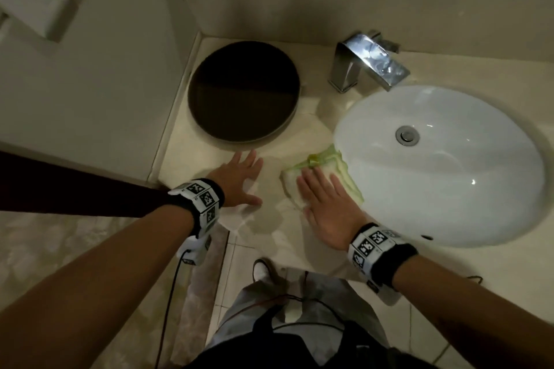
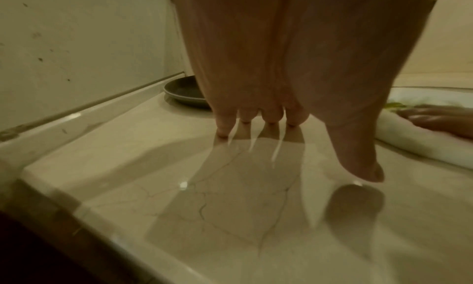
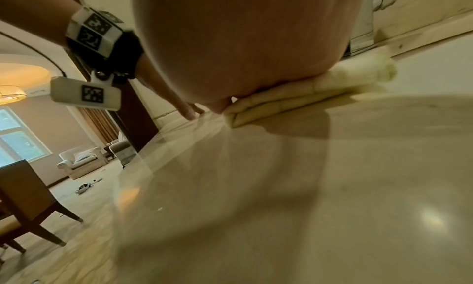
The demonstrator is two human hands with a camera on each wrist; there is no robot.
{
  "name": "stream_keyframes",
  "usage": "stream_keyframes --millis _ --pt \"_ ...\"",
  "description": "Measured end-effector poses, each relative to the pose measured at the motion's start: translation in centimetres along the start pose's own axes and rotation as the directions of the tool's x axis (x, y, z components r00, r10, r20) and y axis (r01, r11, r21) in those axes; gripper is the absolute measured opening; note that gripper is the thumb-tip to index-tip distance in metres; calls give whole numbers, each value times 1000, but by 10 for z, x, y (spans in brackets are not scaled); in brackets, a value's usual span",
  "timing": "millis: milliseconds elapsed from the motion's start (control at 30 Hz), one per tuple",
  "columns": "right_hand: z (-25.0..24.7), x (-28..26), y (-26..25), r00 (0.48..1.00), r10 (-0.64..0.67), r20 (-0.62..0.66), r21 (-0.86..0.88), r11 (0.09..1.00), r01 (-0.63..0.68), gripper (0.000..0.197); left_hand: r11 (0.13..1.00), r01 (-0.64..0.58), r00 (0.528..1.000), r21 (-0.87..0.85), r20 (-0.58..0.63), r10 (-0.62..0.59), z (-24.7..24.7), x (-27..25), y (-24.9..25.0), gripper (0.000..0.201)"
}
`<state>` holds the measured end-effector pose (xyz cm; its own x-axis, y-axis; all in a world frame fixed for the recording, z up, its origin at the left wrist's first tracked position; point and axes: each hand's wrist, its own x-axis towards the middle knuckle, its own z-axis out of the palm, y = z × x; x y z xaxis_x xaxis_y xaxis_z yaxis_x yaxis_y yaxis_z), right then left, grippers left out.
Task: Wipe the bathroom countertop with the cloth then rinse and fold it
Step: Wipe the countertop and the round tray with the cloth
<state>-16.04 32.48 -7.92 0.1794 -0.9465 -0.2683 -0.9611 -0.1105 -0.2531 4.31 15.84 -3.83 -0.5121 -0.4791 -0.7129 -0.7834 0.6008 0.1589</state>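
**Pressing the cloth flat beside the basin**

Wiping the stone table (image 1: 299, 141) of a bathroom, a person lays the right hand (image 1: 325, 204) flat on a folded white-and-green cloth (image 1: 332, 163) that lies on the table right at the left rim of the oval sink (image 1: 509, 207), one edge reaching that rim. The fingers are straight and spread over the fabric, so this grip pins the cloth by pressure and does not clutch it; a flat palm likely spreads the load so the whole pad meets the surface. The left hand (image 1: 236, 180) rests open on bare stone just beside the cloth, fingers splayed and holding nothing, probably as a brace for the body. A dark round tray (image 1: 244, 90) sits behind it near the wall, with the chrome tap (image 1: 368, 60) behind the sink.

The head camera alone gives the layout: cloth, sink, tap and tray in relation. The left wrist view adds that the left hand's fingertips (image 2: 222, 130) touch the glossy surface, mirrored in it. The right wrist view shows the cloth's (image 3: 302, 92) stacked layers under the palm, and a furnished room beyond, unseen from above.
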Motion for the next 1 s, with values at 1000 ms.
stream_keyframes --millis 1000 --pt "17 -23 -69 855 516 49 131 846 -517 64 963 -162 985 217 -23 171 13 -6 -16 86"
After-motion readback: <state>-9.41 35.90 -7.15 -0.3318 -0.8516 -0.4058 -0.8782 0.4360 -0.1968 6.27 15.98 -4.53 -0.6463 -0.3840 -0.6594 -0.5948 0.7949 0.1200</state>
